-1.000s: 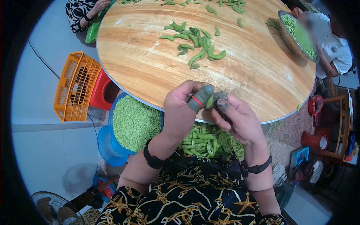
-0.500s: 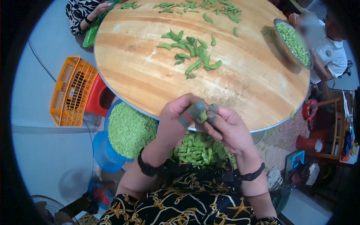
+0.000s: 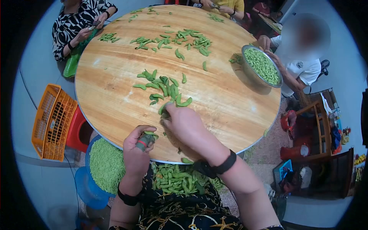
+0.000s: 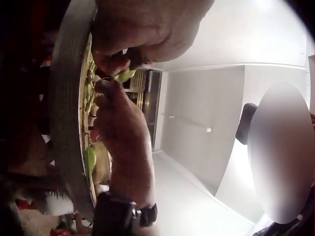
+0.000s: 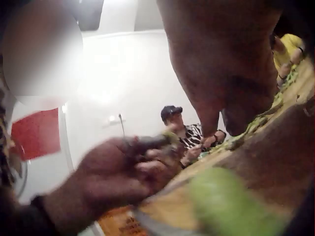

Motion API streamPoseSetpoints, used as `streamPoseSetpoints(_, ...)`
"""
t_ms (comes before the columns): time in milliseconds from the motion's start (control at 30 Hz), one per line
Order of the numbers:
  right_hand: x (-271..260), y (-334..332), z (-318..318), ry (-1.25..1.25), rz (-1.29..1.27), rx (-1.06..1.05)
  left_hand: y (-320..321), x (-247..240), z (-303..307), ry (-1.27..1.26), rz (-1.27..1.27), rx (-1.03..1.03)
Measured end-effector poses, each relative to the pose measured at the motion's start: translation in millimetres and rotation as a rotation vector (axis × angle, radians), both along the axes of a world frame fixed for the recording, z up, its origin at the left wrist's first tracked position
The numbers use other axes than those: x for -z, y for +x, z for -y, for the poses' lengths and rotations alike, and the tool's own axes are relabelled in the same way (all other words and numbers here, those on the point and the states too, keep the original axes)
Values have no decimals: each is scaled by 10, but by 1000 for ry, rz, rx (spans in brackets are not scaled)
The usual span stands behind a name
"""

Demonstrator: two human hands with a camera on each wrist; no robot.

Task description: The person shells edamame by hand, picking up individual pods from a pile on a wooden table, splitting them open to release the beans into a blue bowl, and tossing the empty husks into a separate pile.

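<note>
At the table's near edge, my left hand (image 3: pixel 138 153) pinches a green pod (image 3: pixel 152 134); a grey-green covering with a red band wraps one digit. My right hand (image 3: pixel 188 124) reaches over the wooden table (image 3: pixel 214 103), fingers curled at a pod (image 3: pixel 162 109) beside a small pile of pods (image 3: pixel 165 87). The right wrist view has the right hand (image 5: pixel 221 64) above and the left hand (image 5: pixel 108 172) lower down. In the left wrist view, the left hand (image 4: pixel 147 29) is above the right hand (image 4: pixel 125 142). More pods (image 3: pixel 178 180) lie at my lap.
Blue basin of shelled beans (image 3: pixel 106 165) stands left of my lap, near an orange crate (image 3: pixel 53 122) and red stool (image 3: pixel 78 130). A metal bowl of beans (image 3: pixel 262 67) sits at the table's right. Other people sit around the table; scattered pods (image 3: pixel 191 40) lie farther back.
My right hand has left my left hand and moved forward to the pod pile. The left hand remains near the table edge with a pod. The head view takes in more of the far side.
</note>
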State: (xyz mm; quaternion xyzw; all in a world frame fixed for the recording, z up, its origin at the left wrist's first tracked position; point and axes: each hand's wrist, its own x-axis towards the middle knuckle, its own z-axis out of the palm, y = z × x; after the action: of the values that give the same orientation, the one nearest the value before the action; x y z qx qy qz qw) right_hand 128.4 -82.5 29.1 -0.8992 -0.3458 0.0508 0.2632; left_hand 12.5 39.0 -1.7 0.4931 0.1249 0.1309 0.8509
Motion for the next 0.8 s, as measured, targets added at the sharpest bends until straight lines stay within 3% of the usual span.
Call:
streamPoseSetpoints(100,73,4,-93,-125,81,-2,-13,-3,14,33,23,13)
streamPoseSetpoints(167,122,-27,-47,-76,115,-36,-70,-14,26,82,-18,-31)
streamPoseSetpoints(233,166,-41,52,-16,152,-75,-126,-19,-14,200,30,390)
streamPoseSetpoints(300,204,-48,207,402,-193,-136,-155,-176,52,415,-101,433)
streamPoseSetpoints(367,166,-161,364,630,-1092,79,-126,-271,83,524,-244,405)
streamPoseSetpoints(400,45,-238,409,657,-1271,124,-110,-218,116,541,-151,276)
streamPoseSetpoints(433,29,-301,444,653,-1282,124,-96,-171,135,559,-57,148)
streamPoseSetpoints(500,16,-400,484,808,-1523,125,-73,-103,156,435,-81,195)
streamPoseSetpoints(600,9,-505,468,774,-1424,91,-52,-27,215,-83,22,221)
streamPoseSetpoints(733,14,-606,494,742,-1281,48,-85,24,261,-184,41,211)
streamPoseSetpoints(800,22,-628,523,762,-1277,47,-85,4,305,86,-2,170)
